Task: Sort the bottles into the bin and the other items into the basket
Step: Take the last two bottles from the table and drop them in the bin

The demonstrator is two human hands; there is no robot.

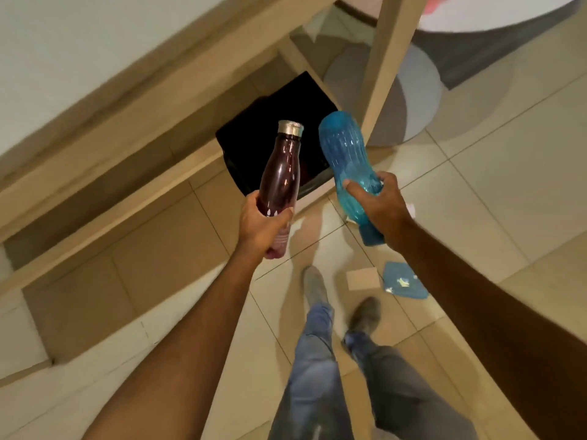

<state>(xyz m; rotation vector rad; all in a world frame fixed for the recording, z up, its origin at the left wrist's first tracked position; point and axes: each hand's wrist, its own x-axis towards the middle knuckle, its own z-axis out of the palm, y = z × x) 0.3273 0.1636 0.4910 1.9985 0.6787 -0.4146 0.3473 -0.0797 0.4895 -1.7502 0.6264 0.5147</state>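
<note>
From my remote feed: the left hand (265,222) grips a dark red bottle (281,173) by its lower body, silver cap pointing away, while the right hand (376,206) grips a blue bottle (346,157), cap end toward me. Both bottles hang above a black bin (254,134) under a wooden table frame (382,68). A blue cloth (403,282) and a card (363,278) lie on the tiled floor (495,173).

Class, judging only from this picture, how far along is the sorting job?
Done: nothing shows as sorted; the black bin's inside is too dark to read. In hand: the left hand grips a maroon bottle, the right hand a blue bottle, both above the bin. Left: a blue cloth and card on the floor; no basket visible.
</note>
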